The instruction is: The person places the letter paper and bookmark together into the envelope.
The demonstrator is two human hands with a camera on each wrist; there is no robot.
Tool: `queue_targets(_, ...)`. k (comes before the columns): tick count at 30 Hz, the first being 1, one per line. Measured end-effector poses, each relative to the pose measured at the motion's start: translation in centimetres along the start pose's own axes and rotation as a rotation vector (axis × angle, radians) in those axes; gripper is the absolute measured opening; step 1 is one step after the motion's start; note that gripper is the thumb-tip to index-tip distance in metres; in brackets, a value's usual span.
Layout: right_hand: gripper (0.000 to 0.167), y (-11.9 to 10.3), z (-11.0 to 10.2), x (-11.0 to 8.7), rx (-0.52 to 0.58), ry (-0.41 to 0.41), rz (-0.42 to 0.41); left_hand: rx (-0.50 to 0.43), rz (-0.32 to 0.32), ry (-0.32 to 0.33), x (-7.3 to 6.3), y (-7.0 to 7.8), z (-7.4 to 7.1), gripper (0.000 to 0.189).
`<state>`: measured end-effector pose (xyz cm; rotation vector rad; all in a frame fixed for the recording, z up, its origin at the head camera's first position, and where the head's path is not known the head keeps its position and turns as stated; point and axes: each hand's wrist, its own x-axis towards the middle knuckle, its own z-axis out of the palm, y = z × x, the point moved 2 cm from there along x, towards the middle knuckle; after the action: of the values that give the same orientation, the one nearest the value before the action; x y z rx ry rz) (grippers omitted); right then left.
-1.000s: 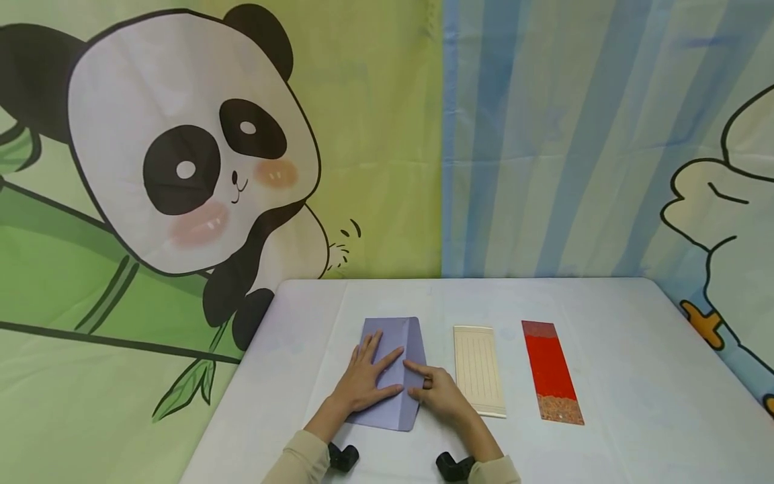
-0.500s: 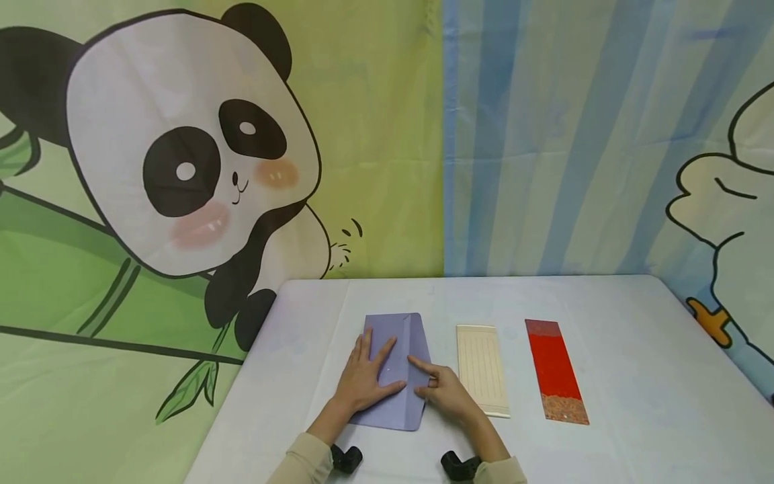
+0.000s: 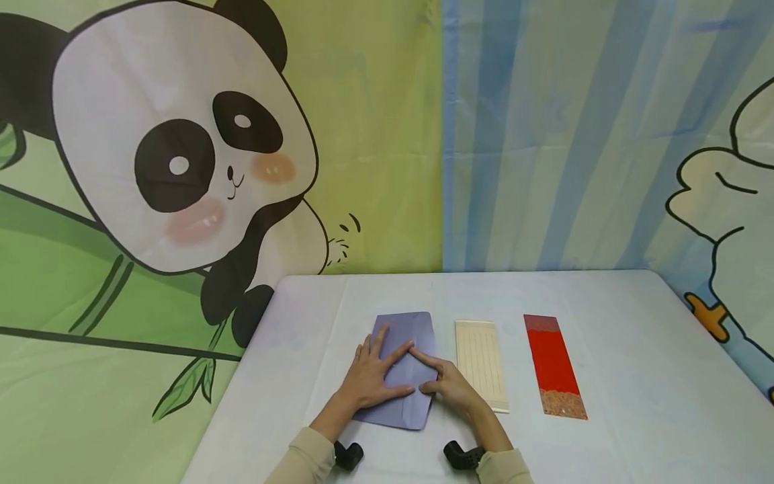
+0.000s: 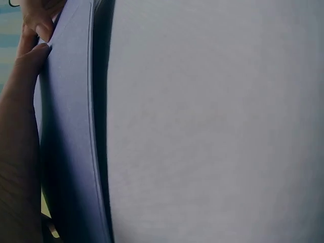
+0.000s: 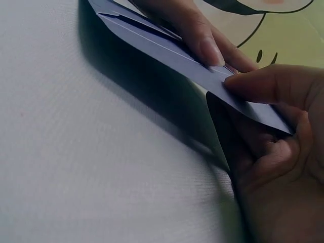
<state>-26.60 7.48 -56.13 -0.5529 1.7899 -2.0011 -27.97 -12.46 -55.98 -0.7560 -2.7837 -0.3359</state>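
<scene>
A purple paper envelope [image 3: 417,410] with a lengthwise crease lies on the white table in the head view. My left hand [image 3: 369,378] rests on its left part with the fingers spread. At the right edge my right hand [image 3: 452,386] holds the paper, its index finger reaching over the top near the left fingertips. In the right wrist view the thumb [image 5: 268,83] lies on top of the envelope [image 5: 152,45], while curled fingers sit under the edge, which is raised off the table. The left wrist view shows the envelope's near edge [image 4: 66,101] lifted too.
To the right lies a beige ribbed strip [image 3: 482,366], and farther right a red strip [image 3: 553,363] with patterned ends. Black wrist devices [image 3: 462,456] sit by both sleeves. A panda-print curtain [image 3: 375,134] hangs behind the white table [image 3: 653,376].
The envelope has shifted a little to the right and turned slightly. Both hands moved right with it, and their index fingertips have come closer together. The two strips stay in place.
</scene>
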Motion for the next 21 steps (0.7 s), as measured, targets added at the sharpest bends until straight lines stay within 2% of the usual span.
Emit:
queue_targets(14,0.074,0.2,-0.1,-0.1,-0.018,0.02,0.005,0.001,-0.007,-0.009,0.1,0.0,-0.1,0.079)
queue_targets(21,0.073,-2.2,0.7,-0.8,-0.03,0.014,0.031,0.009,-0.006,-0.015,0.1,-0.1,-0.1,0.079)
